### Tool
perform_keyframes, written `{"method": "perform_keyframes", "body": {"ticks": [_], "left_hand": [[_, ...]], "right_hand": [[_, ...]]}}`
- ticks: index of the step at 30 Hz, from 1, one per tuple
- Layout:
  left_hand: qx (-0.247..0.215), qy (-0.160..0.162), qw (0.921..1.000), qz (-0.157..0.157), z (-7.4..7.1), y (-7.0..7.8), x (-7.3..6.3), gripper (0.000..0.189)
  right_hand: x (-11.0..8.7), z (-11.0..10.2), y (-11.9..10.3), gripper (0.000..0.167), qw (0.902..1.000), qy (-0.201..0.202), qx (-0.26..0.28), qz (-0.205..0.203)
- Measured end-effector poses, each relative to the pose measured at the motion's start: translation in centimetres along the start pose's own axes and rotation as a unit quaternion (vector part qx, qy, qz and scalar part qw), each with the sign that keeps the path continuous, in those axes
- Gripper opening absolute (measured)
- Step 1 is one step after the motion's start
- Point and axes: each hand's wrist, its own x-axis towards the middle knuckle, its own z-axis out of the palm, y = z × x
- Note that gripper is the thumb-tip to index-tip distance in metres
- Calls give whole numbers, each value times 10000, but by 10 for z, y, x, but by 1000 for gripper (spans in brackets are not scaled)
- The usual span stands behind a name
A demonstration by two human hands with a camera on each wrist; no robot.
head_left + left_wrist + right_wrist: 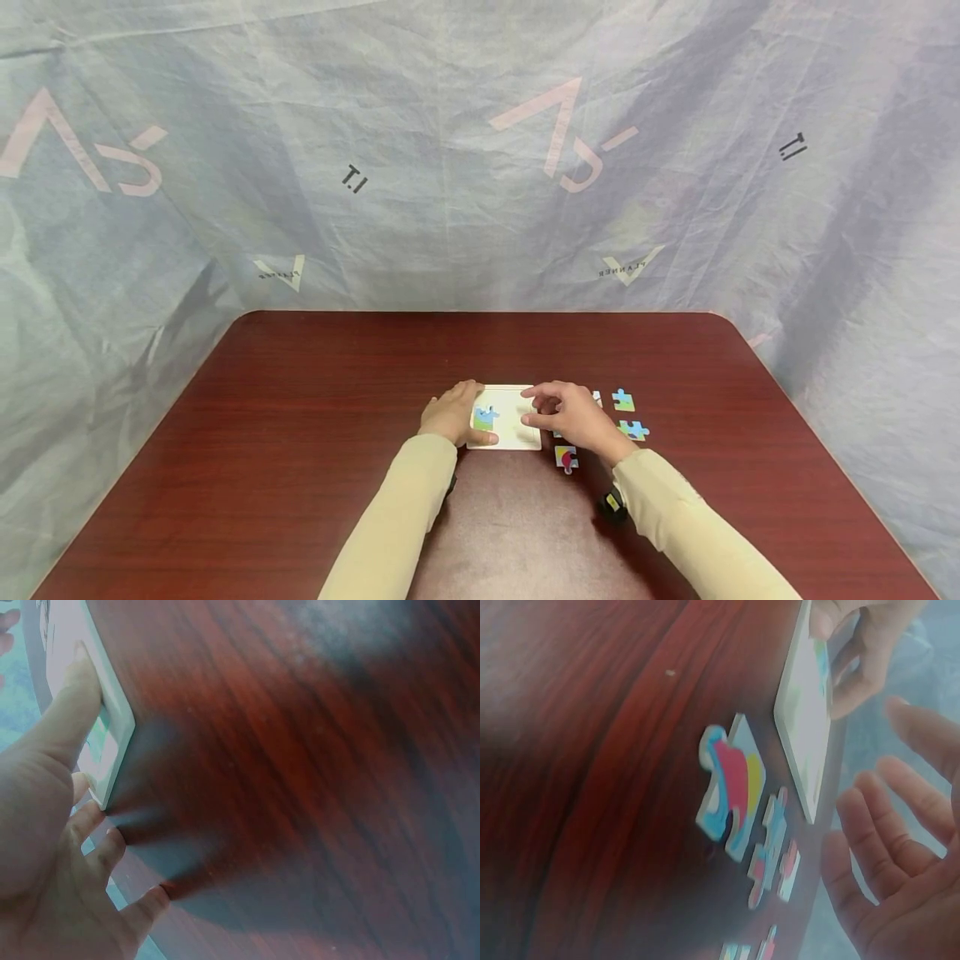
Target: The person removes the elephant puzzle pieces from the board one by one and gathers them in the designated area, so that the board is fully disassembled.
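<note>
A white puzzle tray [513, 423] lies on the table with one blue-and-green jigsaw piece [483, 420] at its left side. My left hand [452, 414] rests along the tray's left edge. In the left wrist view the thumb [79, 694] lies over the tray, and several spread fingers touch the tabletop beside it. Over the tray's right edge hovers my right hand [572, 417], fingers loosely bent and apart from the thumb, nothing visible between them. Just right of the tray is a pink-and-yellow jigsaw piece [739, 787]; my right hand partly hides other pieces.
Farther right lie a green-and-blue piece [623, 400] and another blue piece [633, 430]. The dark red wooden table [300, 467] extends around the tray. Grey fabric [450, 208] hangs behind the table and at both sides.
</note>
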Motion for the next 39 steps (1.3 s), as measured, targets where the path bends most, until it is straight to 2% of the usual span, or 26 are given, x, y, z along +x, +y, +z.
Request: {"method": "perform_keyframes", "body": {"ticks": [12,19,33,39], "left_hand": [[-30,71,10000,6,-1,1,-2,85],[73,50,10000,41,2,0,1,86],[23,43,10000,77,-2,0,-2,85],[40,76,9999,76,-2,0,-2,85]], "right_hand": [[14,17,-7,29,9994,96,-326,-70],[21,25,-14,28,9977,-55,-656,159],[38,40,-28,25,9855,-203,-1671,221],[42,44,-31,24,9826,-222,-1816,327]]}}
